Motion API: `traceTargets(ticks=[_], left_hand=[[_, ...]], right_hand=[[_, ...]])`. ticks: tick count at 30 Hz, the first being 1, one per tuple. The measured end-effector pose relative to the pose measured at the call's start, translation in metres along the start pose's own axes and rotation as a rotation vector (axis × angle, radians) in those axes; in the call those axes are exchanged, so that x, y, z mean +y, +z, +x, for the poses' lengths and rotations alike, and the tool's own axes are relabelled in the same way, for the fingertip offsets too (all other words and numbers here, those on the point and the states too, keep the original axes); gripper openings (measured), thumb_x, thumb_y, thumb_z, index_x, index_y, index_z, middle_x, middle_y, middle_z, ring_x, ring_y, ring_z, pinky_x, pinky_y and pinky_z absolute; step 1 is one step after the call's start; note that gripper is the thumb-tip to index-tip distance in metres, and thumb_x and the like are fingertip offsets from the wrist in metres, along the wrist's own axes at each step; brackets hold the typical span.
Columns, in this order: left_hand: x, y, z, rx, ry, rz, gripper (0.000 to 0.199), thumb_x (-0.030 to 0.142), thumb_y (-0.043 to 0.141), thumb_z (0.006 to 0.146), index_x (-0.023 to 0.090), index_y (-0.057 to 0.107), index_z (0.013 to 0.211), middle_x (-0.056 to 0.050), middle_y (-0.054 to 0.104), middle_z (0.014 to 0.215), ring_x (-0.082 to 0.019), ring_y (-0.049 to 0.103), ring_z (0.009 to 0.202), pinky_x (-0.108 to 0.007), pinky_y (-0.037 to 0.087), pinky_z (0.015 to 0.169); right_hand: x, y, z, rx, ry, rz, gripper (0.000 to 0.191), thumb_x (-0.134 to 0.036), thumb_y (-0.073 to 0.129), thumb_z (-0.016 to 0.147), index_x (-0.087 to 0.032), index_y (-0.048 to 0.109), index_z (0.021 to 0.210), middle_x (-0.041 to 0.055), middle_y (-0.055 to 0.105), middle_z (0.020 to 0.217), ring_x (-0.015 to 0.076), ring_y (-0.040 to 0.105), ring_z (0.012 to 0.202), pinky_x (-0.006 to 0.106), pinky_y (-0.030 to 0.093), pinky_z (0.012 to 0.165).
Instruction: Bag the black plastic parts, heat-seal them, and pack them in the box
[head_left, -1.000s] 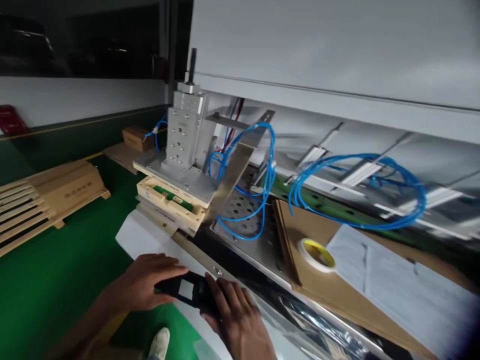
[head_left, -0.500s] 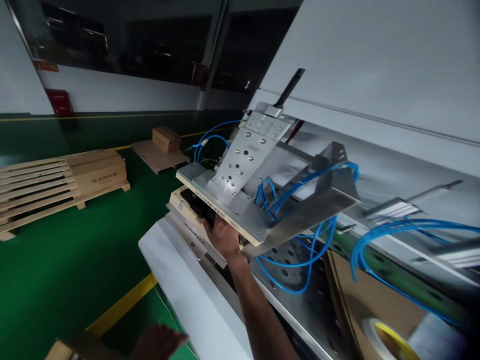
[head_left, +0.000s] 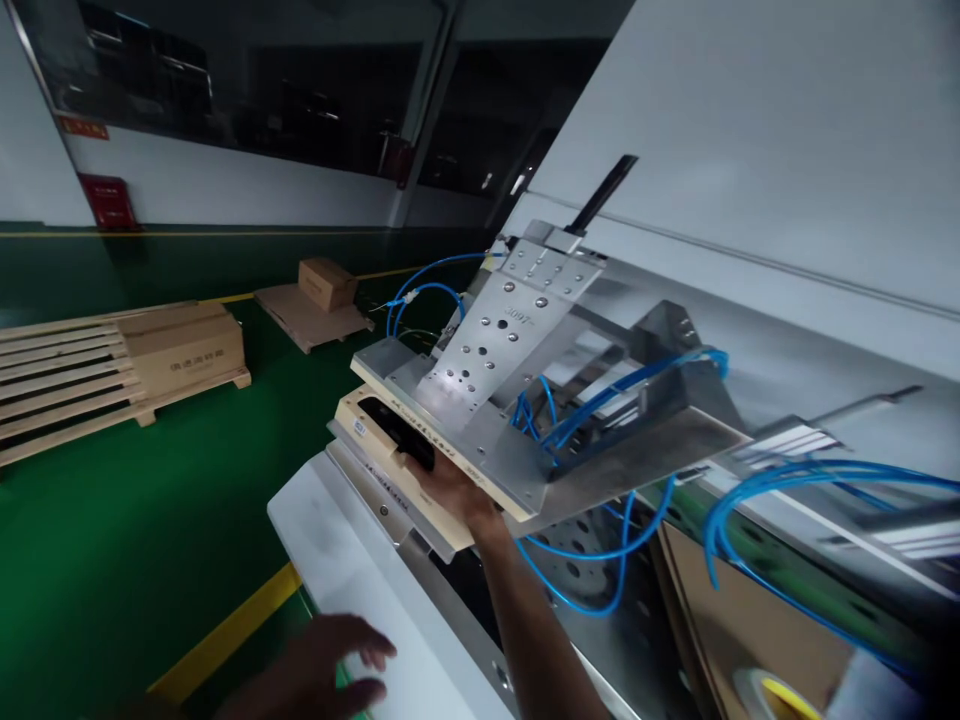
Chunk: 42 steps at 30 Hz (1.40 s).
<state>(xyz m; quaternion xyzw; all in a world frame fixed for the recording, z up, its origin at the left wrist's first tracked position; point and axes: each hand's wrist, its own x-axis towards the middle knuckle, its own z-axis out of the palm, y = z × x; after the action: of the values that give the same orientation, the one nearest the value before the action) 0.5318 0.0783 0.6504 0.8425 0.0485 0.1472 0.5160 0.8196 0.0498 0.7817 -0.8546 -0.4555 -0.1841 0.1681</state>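
My right hand (head_left: 450, 485) reaches into the gap between an upper metal plate (head_left: 487, 440) and a cream-coloured block (head_left: 390, 450) of a machine fixture. Its fingers are partly hidden under the upper plate, by a black part (head_left: 397, 428) lying in the block's recess; what they grip, if anything, is not visible. My left hand (head_left: 337, 665) hangs empty at the bottom, over the white machine edge (head_left: 352, 570), thumb and fingers apart. A slanted metal bracket (head_left: 499, 330) stands on the upper plate.
Blue air hoses (head_left: 622, 550) loop to the right of the fixture. A cardboard box (head_left: 750, 600) with a tape roll (head_left: 772, 695) sits at lower right. Wooden pallets (head_left: 67, 380) and cartons (head_left: 184, 350) stand on the green floor at left.
My left hand has risen into clearer view, its fingers spread. My right hand has shifted slightly right and down beside the recess, where more of the black part shows. The camera view has moved a little.
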Motion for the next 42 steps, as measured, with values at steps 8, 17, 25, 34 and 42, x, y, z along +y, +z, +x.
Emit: traceTargets(ticks=[8, 17, 25, 34, 42], left_hand=[[0.014, -0.108, 0.161, 0.406, 0.156, 0.468, 0.045, 0.043, 0.049, 0.105, 0.016, 0.063, 0.139, -0.017, 0.068, 0.142, -0.033, 0.061, 0.134, -0.051, 0.052, 0.112], [-0.014, -0.130, 0.198, 0.416, 0.173, 0.901, 0.054, 0.045, 0.037, 0.107, 0.010, 0.063, 0.139, -0.022, 0.065, 0.144, -0.039, 0.060, 0.134, -0.059, 0.042, 0.118], [-0.020, -0.095, 0.100, 0.592, 0.337, 0.647, 0.052, 0.040, 0.054, 0.103, 0.012, 0.055, 0.147, -0.022, 0.058, 0.152, -0.039, 0.055, 0.143, -0.063, 0.045, 0.118], [0.011, 0.079, -0.100, 0.186, 0.380, 0.485, 0.042, 0.026, 0.060, 0.103, 0.019, 0.057, 0.144, -0.016, 0.070, 0.130, -0.031, 0.067, 0.121, -0.047, 0.057, 0.102], [0.046, 0.133, -0.136, 0.008, 0.382, 0.685, 0.074, 0.027, 0.060, 0.102, 0.029, 0.025, 0.168, -0.018, 0.055, 0.156, -0.040, 0.059, 0.137, -0.059, 0.054, 0.109]], right_hand=[[-0.021, 0.001, -0.098, 0.038, 0.111, -0.221, 0.058, -0.047, 0.051, 0.105, -0.011, 0.054, 0.149, 0.0237, 0.064, 0.142, 0.0388, 0.058, 0.129, 0.056, 0.047, 0.107], [-0.050, 0.000, -0.103, -0.011, 0.230, -0.130, 0.060, -0.033, 0.064, 0.099, -0.009, 0.051, 0.153, 0.0224, 0.060, 0.150, 0.0340, 0.053, 0.138, 0.051, 0.037, 0.121], [-0.116, -0.032, -0.218, 0.122, 0.126, 0.141, 0.048, -0.036, 0.058, 0.102, -0.017, 0.054, 0.146, 0.0150, 0.063, 0.147, 0.0277, 0.049, 0.143, 0.050, 0.034, 0.125], [-0.116, -0.107, -0.418, 0.260, 0.317, 0.370, 0.041, -0.010, 0.055, 0.097, -0.021, 0.060, 0.137, 0.0079, 0.073, 0.099, 0.0201, 0.068, 0.086, 0.035, 0.057, 0.073], [-0.024, -0.169, -0.589, 0.436, 0.969, -0.272, 0.026, -0.029, 0.053, 0.103, -0.021, 0.072, 0.118, 0.0114, 0.072, 0.099, 0.0255, 0.069, 0.091, 0.041, 0.057, 0.084]])
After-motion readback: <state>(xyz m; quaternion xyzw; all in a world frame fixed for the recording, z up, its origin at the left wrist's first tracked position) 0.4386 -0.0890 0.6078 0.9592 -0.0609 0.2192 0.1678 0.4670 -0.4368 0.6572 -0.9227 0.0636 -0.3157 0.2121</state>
